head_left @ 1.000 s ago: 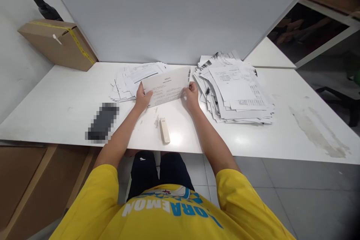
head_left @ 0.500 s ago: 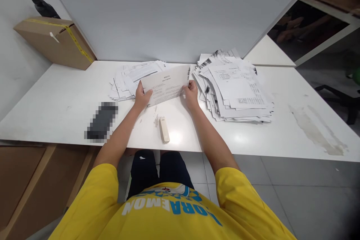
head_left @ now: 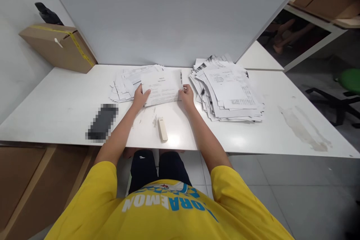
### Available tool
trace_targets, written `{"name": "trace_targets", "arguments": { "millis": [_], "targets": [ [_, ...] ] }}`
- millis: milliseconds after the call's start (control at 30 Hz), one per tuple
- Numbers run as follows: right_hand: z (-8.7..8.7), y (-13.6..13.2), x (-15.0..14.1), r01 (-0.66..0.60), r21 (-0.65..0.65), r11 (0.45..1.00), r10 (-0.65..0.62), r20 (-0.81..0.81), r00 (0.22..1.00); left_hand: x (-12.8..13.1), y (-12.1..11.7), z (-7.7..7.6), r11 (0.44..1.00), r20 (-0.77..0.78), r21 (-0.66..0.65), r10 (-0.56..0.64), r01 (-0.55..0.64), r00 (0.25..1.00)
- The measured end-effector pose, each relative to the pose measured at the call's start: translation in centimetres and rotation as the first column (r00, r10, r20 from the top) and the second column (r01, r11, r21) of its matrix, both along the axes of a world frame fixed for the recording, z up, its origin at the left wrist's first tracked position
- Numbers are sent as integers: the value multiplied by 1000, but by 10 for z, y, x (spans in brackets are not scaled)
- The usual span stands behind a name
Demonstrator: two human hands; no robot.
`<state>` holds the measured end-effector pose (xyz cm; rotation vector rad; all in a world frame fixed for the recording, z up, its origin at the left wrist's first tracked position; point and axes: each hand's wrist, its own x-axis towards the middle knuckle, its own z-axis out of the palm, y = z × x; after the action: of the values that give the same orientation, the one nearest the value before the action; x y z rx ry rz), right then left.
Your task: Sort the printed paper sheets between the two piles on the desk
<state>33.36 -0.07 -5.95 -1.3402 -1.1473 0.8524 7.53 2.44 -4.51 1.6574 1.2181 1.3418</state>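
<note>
A printed paper sheet [head_left: 163, 88] is held up by its two sides above the white table [head_left: 70, 86]. My left hand [head_left: 140, 97] grips its left edge, thumb on the printed face. On the right edge, my right hand [head_left: 186, 95] is closed with thumb and fingers pinching it. Whether it is one sheet or a few together, I cannot tell. Behind it and to the left lies a loose pile of papers [head_left: 123, 84]. A taller, untidy stack of papers [head_left: 225, 90] is right of my right hand. A cream-coloured stapler [head_left: 162, 129] lies between my forearms.
A blurred-out black object [head_left: 101, 122] lies left of my left forearm. A taped cardboard box [head_left: 59, 47] stands at the back left against the grey partition [head_left: 168, 15]. Far right, a green stool [head_left: 348, 80] stands on the floor, and another person's arm [head_left: 289, 33] shows behind the panel.
The sheet has levelled out from its slant, its right side dropping a little. Both hands keep their hold. The whole view has shifted slightly to the right.
</note>
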Motion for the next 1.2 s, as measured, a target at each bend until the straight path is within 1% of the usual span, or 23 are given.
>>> {"name": "trace_targets", "arguments": {
  "millis": [33,100,167,233,267,300,333,367,400,433,467,500,533,567,633,700,800,900,967,1033,1200],
  "targets": [
    [4,-3,1,8,-17,1000,-8,-1,1000,0,0,3,1000,13,12,-21,21,1000],
    [14,-12,3,39,-34,999,-41,-55,998,1,-2,10,997,45,41,-62,60,997],
    [25,-29,7,26,-37,999,-31,-144,989,-1,-13,17,993,76,67,-98,93,992],
    [33,-56,14,34,-24,999,-39,-232,972,-7,-37,21,995,79,73,-77,71,994],
    [35,-73,18,47,-14,999,-49,-265,963,-12,-55,22,997,48,63,-37,33,998],
    [37,-93,23,62,-6,998,-61,-291,955,-17,-75,21,998,-17,51,22,-21,1000],
    [38,-115,28,75,-7,997,-73,-311,948,-21,-98,18,998,-150,33,52,-48,987],
    [38,-138,34,81,-22,996,-84,-324,942,-26,-122,15,997,-315,34,76,-69,946],
    [37,-161,39,73,-51,996,-85,-328,941,-29,-146,11,997,-481,39,74,-63,874],
    [36,-183,44,55,-93,994,-83,-330,940,-31,-168,7,998,-611,35,68,-59,789],
    [35,-205,49,35,-143,989,-81,-332,940,-32,-189,3,999,-697,18,48,-50,715],
    [34,-224,53,14,-195,981,-80,-335,939,-32,-208,-1,999,-753,10,34,-40,657],
    [33,-241,58,-2,-248,969,-84,-337,938,-31,-224,-4,999,-785,5,24,-32,619],
    [32,-257,62,-14,-298,954,-92,-337,937,-30,-239,-6,1000,-801,3,16,-22,598],
    [28,-281,70,-25,-384,923,-111,-328,938,-27,-261,-8,1000,-811,8,10,-7,585],
    [25,-298,78,-26,-445,895,-128,-313,941,-26,-277,-7,1000,-814,3,3,0,581],
    [19,-314,85,-11,-492,870,-155,-294,943,-24,-292,-2,1000,-820,-25,-25,7,571],
    [17,-319,88,14,-499,866,-178,-283,942,-20,-294,0,999,-826,-38,-43,22,562],
    [17,-320,88,22,-488,873,-181,-282,942,-14,-288,0,999,-827,-28,-40,29,560],
    [17,-319,87,11,-480,877,-165,-279,946,-8,-277,-3,999,-825,-19,-38,40,564],
    [15,-313,87,-61,-479,876,-67,-245,967,2,-245,-11,999,-795,4,-24,44,606]
  ]
}}
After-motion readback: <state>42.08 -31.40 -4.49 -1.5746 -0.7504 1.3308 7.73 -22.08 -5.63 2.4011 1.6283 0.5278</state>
